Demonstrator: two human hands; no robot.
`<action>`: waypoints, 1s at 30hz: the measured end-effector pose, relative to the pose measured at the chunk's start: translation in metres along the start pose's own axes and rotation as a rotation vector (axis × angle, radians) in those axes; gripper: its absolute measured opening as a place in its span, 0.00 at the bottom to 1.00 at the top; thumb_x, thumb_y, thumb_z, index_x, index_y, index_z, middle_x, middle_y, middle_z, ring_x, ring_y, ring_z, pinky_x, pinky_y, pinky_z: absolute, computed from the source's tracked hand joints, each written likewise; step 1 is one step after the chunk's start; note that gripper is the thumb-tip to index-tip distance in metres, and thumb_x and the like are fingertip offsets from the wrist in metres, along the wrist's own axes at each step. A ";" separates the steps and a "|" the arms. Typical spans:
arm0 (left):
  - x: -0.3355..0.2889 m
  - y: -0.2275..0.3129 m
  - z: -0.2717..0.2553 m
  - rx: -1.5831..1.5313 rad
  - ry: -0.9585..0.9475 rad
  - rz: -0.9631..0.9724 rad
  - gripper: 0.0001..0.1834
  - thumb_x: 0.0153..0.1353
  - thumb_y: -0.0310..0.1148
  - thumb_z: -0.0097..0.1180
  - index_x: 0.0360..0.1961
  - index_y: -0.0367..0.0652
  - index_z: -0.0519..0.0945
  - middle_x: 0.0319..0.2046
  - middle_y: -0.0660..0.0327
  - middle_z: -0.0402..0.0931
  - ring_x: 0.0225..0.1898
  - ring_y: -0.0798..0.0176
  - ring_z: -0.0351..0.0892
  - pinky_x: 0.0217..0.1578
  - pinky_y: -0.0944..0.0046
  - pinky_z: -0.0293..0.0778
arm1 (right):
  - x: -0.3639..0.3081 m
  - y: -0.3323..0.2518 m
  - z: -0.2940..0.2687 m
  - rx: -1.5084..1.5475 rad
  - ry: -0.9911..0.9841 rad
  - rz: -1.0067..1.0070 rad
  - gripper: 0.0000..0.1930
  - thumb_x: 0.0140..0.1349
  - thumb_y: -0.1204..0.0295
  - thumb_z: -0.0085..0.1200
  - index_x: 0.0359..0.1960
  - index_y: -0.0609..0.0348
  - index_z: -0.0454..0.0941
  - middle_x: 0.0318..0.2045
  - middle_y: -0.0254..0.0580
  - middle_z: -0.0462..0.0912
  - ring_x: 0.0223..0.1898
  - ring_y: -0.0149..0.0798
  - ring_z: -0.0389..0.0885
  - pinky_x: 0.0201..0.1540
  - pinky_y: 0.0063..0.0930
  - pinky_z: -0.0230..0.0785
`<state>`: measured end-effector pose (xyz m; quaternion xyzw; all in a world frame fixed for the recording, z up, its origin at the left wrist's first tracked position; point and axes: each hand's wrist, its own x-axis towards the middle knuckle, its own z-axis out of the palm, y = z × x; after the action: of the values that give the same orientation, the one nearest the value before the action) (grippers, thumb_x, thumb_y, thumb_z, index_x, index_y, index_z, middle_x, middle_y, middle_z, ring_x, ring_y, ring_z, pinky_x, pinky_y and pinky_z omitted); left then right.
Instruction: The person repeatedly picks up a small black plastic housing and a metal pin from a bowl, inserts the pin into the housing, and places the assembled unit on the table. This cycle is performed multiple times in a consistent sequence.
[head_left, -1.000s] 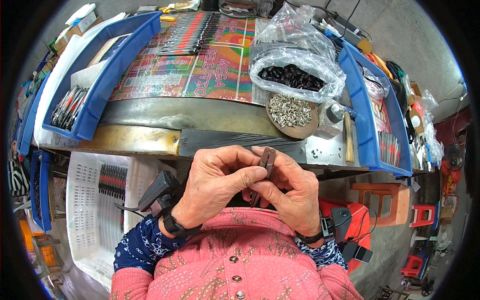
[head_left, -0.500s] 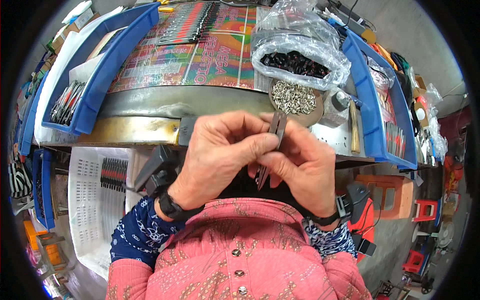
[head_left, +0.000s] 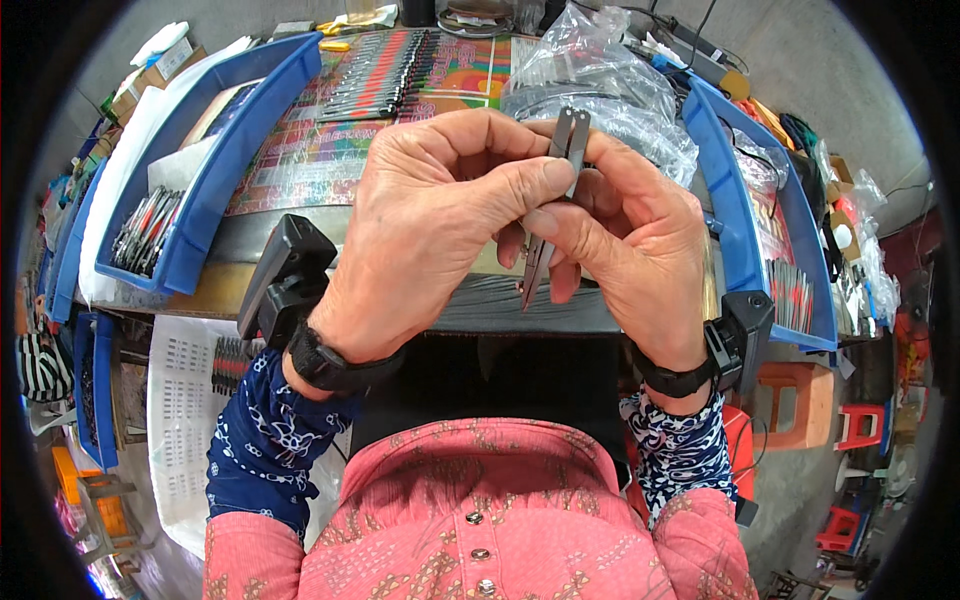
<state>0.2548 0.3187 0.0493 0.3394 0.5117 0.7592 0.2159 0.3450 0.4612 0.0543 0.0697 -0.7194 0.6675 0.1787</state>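
Note:
My left hand (head_left: 425, 225) and my right hand (head_left: 645, 245) are raised over the front edge of the workbench, close together. Between them they pinch a pair of slim grey metal plates (head_left: 574, 130), tilted with rounded, holed ends up. The lower end tapers to a point below my fingers. My left thumb presses on the face of the plates; my right thumb and fingers grip them lower down. Small bits show along the lower part, too fine to make out. My fingers hide the middle of the plates.
On the workbench lie a row of red-and-black slim tools (head_left: 375, 80) and a clear plastic bag (head_left: 600, 85). Blue bins stand left (head_left: 185, 235) and right (head_left: 735, 230), holding similar pieces. Below left is a white perforated basket (head_left: 175, 430); at right, an orange plastic stool (head_left: 805, 400).
Both hands have moved up and away from my body with the plates still pinched. They now cover the dish of small metal pins, and the view has shifted slightly.

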 end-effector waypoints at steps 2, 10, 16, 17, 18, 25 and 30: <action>0.006 0.002 0.000 -0.008 0.001 0.005 0.07 0.63 0.29 0.63 0.38 0.37 0.82 0.29 0.65 0.81 0.26 0.75 0.77 0.24 0.75 0.69 | 0.005 -0.001 -0.002 0.005 -0.020 -0.012 0.20 0.65 0.74 0.60 0.57 0.65 0.74 0.30 0.36 0.85 0.28 0.22 0.82 0.21 0.13 0.67; 0.018 -0.001 -0.002 0.021 0.012 0.025 0.07 0.62 0.29 0.63 0.39 0.37 0.83 0.30 0.65 0.82 0.27 0.76 0.76 0.24 0.75 0.67 | 0.016 0.008 -0.008 0.029 -0.014 -0.022 0.19 0.64 0.73 0.61 0.56 0.64 0.75 0.28 0.37 0.85 0.24 0.20 0.79 0.20 0.12 0.66; 0.020 -0.009 -0.003 0.023 0.014 0.017 0.08 0.62 0.29 0.63 0.39 0.37 0.83 0.30 0.65 0.82 0.27 0.76 0.76 0.24 0.76 0.66 | 0.016 0.016 -0.009 0.020 0.002 -0.003 0.20 0.64 0.73 0.61 0.56 0.63 0.75 0.28 0.36 0.85 0.25 0.20 0.79 0.20 0.12 0.67; 0.019 -0.010 -0.004 0.035 0.011 -0.001 0.07 0.62 0.29 0.63 0.39 0.37 0.83 0.30 0.65 0.82 0.27 0.76 0.76 0.24 0.76 0.66 | 0.015 0.016 -0.010 0.019 -0.002 0.008 0.20 0.64 0.73 0.61 0.57 0.63 0.75 0.28 0.36 0.85 0.25 0.20 0.79 0.20 0.12 0.67; 0.019 -0.011 -0.005 0.040 0.003 -0.006 0.07 0.62 0.29 0.63 0.39 0.37 0.82 0.30 0.65 0.82 0.27 0.76 0.76 0.24 0.76 0.67 | 0.014 0.017 -0.010 0.024 -0.010 0.010 0.20 0.64 0.73 0.61 0.57 0.63 0.75 0.29 0.36 0.85 0.25 0.21 0.79 0.21 0.12 0.67; -0.002 -0.015 -0.013 0.010 -0.098 -0.298 0.07 0.60 0.28 0.64 0.36 0.35 0.82 0.25 0.66 0.79 0.23 0.76 0.74 0.23 0.75 0.68 | -0.002 0.018 -0.024 0.058 -0.021 0.076 0.14 0.62 0.78 0.59 0.50 0.67 0.78 0.29 0.35 0.82 0.23 0.23 0.78 0.22 0.15 0.70; -0.016 -0.015 -0.023 -0.083 -0.314 -0.493 0.06 0.61 0.27 0.63 0.38 0.35 0.82 0.27 0.66 0.80 0.25 0.77 0.74 0.26 0.76 0.69 | -0.019 0.019 -0.029 0.168 -0.111 0.227 0.09 0.59 0.78 0.63 0.40 0.70 0.80 0.29 0.38 0.81 0.21 0.28 0.79 0.24 0.18 0.72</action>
<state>0.2486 0.2988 0.0251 0.3090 0.5076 0.6424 0.4839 0.3611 0.4891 0.0314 0.0395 -0.6733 0.7363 0.0555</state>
